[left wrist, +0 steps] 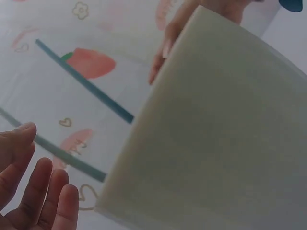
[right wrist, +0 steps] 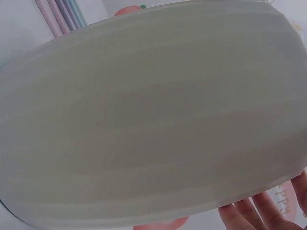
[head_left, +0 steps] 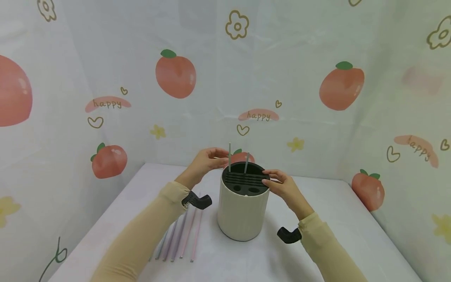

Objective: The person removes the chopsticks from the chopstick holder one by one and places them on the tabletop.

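A cream cylindrical pen holder point(head_left: 241, 217) with a black slotted insert point(head_left: 244, 179) stands upright on the table. Two thin green pencils rise from it, one at the left point(head_left: 230, 157) and one farther right point(head_left: 247, 162). Beside the left pencil is my left hand point(head_left: 206, 162); in the left wrist view its loosely bent fingers point(left wrist: 36, 201) overlap the pale pencil, and contact is unclear. My right hand point(head_left: 287, 190) rests its fingers on the holder's right rim. In the right wrist view, these fingertips point(right wrist: 261, 211) touch the holder's edge, while its wall point(right wrist: 144, 120) hides much else.
Several pastel pencils point(head_left: 184, 235) in pink, purple and blue lie side by side on the white table point(head_left: 303, 258), left of the holder and partly behind my left forearm. A fruit-print curtain point(head_left: 211, 105) hangs behind and at both sides.
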Motion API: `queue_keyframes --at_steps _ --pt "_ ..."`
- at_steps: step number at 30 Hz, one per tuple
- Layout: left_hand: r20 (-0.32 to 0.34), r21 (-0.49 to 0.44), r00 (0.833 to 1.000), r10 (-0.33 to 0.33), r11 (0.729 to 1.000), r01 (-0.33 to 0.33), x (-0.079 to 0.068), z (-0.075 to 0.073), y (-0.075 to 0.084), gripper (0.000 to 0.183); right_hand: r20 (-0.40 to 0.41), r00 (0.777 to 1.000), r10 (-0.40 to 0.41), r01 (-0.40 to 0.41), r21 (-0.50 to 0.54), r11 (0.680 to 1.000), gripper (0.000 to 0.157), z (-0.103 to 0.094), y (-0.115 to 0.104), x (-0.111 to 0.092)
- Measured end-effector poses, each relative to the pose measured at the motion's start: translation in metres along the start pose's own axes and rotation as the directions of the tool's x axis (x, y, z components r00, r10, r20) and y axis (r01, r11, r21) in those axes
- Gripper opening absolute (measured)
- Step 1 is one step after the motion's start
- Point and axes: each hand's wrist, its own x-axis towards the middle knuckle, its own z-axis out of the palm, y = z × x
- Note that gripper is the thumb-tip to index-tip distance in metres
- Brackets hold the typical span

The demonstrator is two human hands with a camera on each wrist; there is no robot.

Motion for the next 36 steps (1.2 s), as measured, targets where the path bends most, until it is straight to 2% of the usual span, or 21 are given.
queue_keyframes --at_steps 4,9,14,18,22,24,26,28,30,33,35,36 --pt "0.008 -0.018 1.0 0.027 0.999 -0.027 0.003 0.008 -0.006 0.029 0.002 1.0 0.005 -0.005 -0.002 1.0 0.05 0.0 0.002 0.0" --pt "-0.012 -0.056 0.999 0.049 0.997 -0.049 0.005 0.013 -0.012 0.018 0.002 1.0 0.005 -0.005 0.003 1.0 0.05 0.001 0.003 0.0" --pt "-0.034 -0.051 0.998 0.059 0.997 -0.06 0.007 0.014 -0.015 0.018 0.002 1.0 0.004 -0.004 0.017 1.0 0.05 0.002 0.004 0.0" --pt "-0.063 -0.034 0.994 0.086 0.996 -0.088 0.007 0.013 -0.011 0.022 -0.001 1.0 0.006 -0.006 0.019 1.0 0.049 0.002 0.003 0.0" --pt "-0.121 -0.093 0.983 0.141 0.984 -0.153 0.007 0.009 0.004 0.014 0.002 1.0 -0.001 0.001 0.0 1.0 0.049 0.001 0.002 -0.001" --pt "-0.17 -0.159 0.968 0.182 0.965 -0.209 0.006 0.006 0.016 0.01 0.004 1.0 -0.004 0.004 -0.008 1.0 0.05 0.0 0.001 -0.002" --pt "-0.234 -0.232 0.948 0.217 0.934 -0.271 0.005 0.001 0.031 0.015 0.0 1.0 0.0 0.0 -0.008 1.0 0.049 0.0 0.0 -0.002" --pt "-0.311 -0.31 0.918 0.247 0.886 -0.344 0.002 -0.005 0.045 0.021 -0.001 1.0 0.003 -0.003 -0.003 1.0 0.049 0.0 -0.001 -0.003" --pt "-0.389 -0.379 0.883 0.264 0.827 -0.414 -0.001 -0.013 0.057 0.023 -0.001 1.0 0.006 -0.006 -0.002 1.0 0.05 0.0 -0.001 -0.003" --pt "-0.498 -0.431 0.823 0.272 0.746 -0.507 -0.008 -0.027 0.07 0.019 0.004 1.0 0.005 -0.005 0.001 1.0 0.05 0.0 -0.002 -0.004" --pt "-0.549 -0.432 0.794 0.261 0.725 -0.537 -0.014 -0.039 0.074 0.015 0.005 1.0 0.005 -0.005 -0.001 1.0 0.051 0.0 -0.001 -0.004" --pt "-0.569 -0.428 0.785 0.246 0.726 -0.538 -0.016 -0.046 0.074 0.013 0.005 1.0 0.006 -0.006 0.001 1.0 0.05 0.0 -0.001 -0.004"
